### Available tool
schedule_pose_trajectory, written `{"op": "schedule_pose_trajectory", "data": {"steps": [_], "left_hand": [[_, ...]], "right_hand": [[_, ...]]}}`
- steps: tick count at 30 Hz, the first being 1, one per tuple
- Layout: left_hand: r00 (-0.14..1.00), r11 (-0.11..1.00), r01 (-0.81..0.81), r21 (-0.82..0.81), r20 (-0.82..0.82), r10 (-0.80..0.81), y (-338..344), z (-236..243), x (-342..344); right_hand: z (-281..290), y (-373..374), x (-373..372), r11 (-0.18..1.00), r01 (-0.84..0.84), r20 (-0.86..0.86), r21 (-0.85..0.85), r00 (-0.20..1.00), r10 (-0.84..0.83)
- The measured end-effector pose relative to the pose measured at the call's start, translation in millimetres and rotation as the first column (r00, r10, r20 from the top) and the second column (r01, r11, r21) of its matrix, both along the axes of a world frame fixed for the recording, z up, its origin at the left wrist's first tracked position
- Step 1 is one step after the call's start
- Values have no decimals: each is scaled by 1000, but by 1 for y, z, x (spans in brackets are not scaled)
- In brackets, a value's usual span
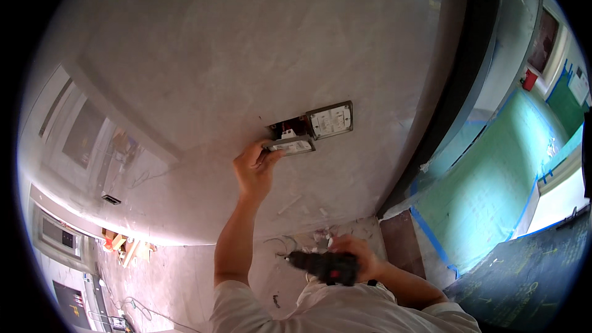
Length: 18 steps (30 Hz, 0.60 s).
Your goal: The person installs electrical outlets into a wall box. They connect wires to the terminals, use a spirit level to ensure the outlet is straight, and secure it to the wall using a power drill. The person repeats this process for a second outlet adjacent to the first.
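My left hand (251,169) pinches a switch or socket faceplate (293,146) by its left end. The plate is tilted out from a rectangular hole (280,129) in the grey wall, where a dark recess and some wiring show behind it. Right beside the hole, a second framed plate (333,119) with a pale face sits in the wall. Lower down, close to my body, my right hand (364,256) grips a black cordless drill (325,266), its front end pointing left; the drill is somewhat blurred.
A dark vertical frame (453,92) borders the wall on the right. Beyond it lies green sheeting (487,179) edged with blue tape, with a dark board (530,274) nearer. Cardboard scraps (129,248) and a cable (145,311) lie on the floor at the lower left.
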<state>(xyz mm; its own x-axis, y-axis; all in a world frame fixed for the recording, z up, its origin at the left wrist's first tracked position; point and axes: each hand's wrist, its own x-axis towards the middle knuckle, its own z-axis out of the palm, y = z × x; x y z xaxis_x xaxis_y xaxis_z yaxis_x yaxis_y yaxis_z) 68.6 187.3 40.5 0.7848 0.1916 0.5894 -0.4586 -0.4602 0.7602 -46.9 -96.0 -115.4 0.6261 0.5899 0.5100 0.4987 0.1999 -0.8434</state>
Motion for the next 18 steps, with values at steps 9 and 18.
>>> {"op": "schedule_pose_trajectory", "data": {"steps": [9,18], "left_hand": [[999,998,25,-59,24,-24,-3,3,-1],[993,990,85,-111,88,-75,0,-3,6]], "right_hand": [[18,35,12,950,311,104,-31,946,-307],[58,49,35,832,551,17,-61,834,-551]]}}
